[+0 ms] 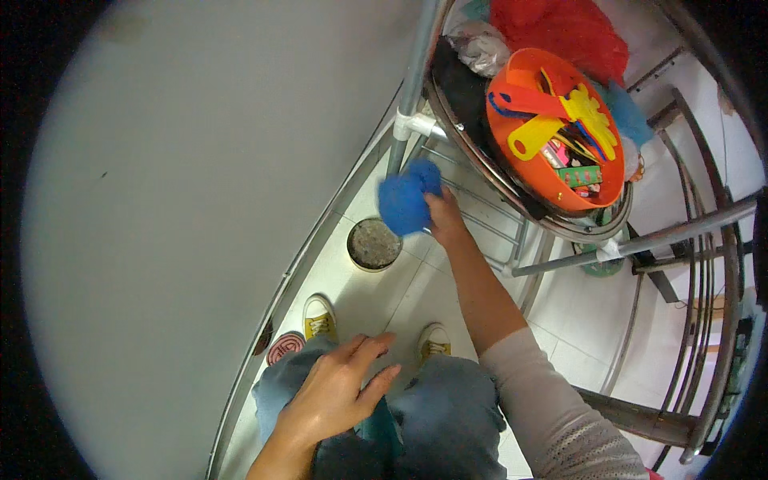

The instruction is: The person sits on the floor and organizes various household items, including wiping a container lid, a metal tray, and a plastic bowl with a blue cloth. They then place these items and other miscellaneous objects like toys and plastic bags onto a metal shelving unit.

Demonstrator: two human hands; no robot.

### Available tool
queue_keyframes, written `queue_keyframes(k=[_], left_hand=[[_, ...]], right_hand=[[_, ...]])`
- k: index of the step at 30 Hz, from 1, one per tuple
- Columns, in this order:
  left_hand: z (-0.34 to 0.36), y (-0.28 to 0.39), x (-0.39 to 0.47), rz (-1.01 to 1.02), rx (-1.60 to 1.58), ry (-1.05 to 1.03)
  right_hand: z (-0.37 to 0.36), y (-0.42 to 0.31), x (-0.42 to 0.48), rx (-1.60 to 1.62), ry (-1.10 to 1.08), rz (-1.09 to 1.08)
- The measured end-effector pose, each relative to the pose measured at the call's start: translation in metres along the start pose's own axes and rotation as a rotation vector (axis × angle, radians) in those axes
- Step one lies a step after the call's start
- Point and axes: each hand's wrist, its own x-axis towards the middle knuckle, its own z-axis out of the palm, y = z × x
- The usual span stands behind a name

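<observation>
My right hand (445,217) reaches out beside a metal tube rack (414,78) and grips a blue bundle (403,201). The bundle has a soft, rounded outline, but blur hides whether it is cloth or sponge. Below it on the tiled floor stands a round tub (374,245) with a rough grey surface inside. My left hand (336,384) hovers above my knees, palm down, holding nothing, with thumb and fingers apart.
An orange basin (501,129) on the rack holds red and yellow plastic hand-shaped clappers (591,117) and small boxes. Behind it lie a red bag (558,27) and clear plastic (480,48). A grey wall (198,210) rises at left; a curved-frame chair (723,336) stands right.
</observation>
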Motion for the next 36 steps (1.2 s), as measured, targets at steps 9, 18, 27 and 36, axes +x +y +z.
queue_keyframes(k=[9,18,27,36], left_hand=[[0.002,0.004,0.01,-0.055,-0.243,0.16],[-0.003,0.005,0.019,-0.26,-1.068,0.421],[0.021,-0.006,0.028,-0.18,-1.321,0.336],[0.041,-0.024,0.034,-0.122,-1.207,0.337]], right_hand=[[0.042,-0.036,-0.041,-0.142,0.008,-0.232],[0.076,-0.1,-0.222,-0.696,-0.66,-0.541],[0.026,-0.203,-0.394,-1.083,-0.036,-0.873],[-0.137,-0.311,-0.542,-1.511,1.708,-1.079]])
